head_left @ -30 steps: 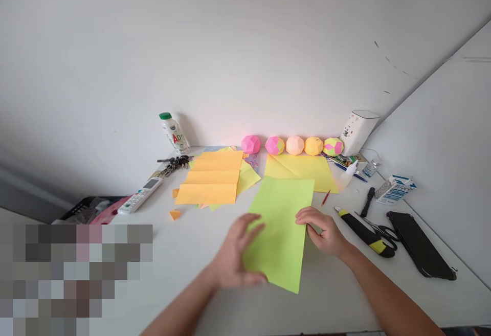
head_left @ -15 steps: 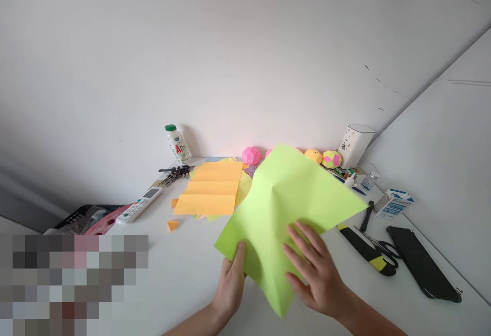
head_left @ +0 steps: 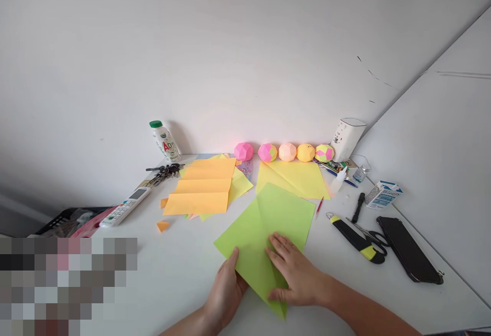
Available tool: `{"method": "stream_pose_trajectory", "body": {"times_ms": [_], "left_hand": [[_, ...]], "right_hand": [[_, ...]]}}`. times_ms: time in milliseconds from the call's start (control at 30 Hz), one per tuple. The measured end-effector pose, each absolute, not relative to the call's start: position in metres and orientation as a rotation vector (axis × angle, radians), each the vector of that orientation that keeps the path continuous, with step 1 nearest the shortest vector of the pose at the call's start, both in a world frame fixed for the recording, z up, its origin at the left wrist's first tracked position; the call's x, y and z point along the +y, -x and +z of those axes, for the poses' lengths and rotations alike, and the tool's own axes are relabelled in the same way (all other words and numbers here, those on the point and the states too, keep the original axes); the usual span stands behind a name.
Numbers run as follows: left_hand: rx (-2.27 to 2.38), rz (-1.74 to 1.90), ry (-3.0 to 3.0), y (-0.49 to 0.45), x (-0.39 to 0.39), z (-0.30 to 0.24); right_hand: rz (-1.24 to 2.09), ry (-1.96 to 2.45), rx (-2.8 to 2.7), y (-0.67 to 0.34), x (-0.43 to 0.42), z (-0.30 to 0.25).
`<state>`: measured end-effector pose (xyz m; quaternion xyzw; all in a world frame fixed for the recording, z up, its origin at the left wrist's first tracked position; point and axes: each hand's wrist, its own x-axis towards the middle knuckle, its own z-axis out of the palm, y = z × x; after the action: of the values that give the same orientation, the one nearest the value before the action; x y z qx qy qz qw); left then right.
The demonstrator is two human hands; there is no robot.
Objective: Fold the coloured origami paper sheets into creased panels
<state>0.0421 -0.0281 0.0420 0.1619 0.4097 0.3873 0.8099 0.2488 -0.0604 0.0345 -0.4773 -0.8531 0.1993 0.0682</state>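
A green sheet of paper (head_left: 245, 228) with a crease down its middle lies turned cornerwise in front of me, its near edge lifted off the table. My left hand (head_left: 226, 290) grips its lower left edge, thumb on top and fingers underneath. Spread over the right half of the sheet, my right hand (head_left: 293, 269) rests with fingers apart. Beyond its far corner is a yellow sheet (head_left: 293, 177) with a crease. To the left, a creased orange sheet (head_left: 201, 187) covers a pile of coloured papers.
Several faceted paper balls (head_left: 287, 152) line the wall. On the right are a utility knife (head_left: 356, 239), scissors (head_left: 378, 241), a black phone (head_left: 410, 249) and a small box (head_left: 383, 194). A remote (head_left: 126, 206), keys (head_left: 166, 171) and a bottle (head_left: 164, 141) stand left.
The green sheet has come down and flattened towards the table, uncovering the yellow sheet and paper balls. My right hand has shifted slightly left and now lies flatter on it.
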Motion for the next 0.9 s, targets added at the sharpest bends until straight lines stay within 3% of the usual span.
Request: {"method": "stream_pose_trajectory", "body": {"times_ms": [200,467,600,767,900], "left_hand": [[0.722,0.623,-0.377,-0.032,-0.042,0.042],[0.809,0.581,-0.42,-0.029,-0.079,0.032],[0.919,0.601,-0.837,0.001,-0.096,0.035],[1.244,1.293,-1.612,0.041,-0.087,0.039],[1.05,0.957,-1.831,0.038,-0.072,0.034]], "right_hand": [[0.957,1.4,-2.565,-0.248,-0.057,0.043],[0.936,1.272,-2.676,-0.239,-0.076,0.066],[0.95,1.219,-2.697,-0.248,-0.077,0.075],[1.094,1.13,-2.665,-0.258,-0.074,0.086],[1.289,1.073,-2.541,-0.267,-0.066,0.088]]}}
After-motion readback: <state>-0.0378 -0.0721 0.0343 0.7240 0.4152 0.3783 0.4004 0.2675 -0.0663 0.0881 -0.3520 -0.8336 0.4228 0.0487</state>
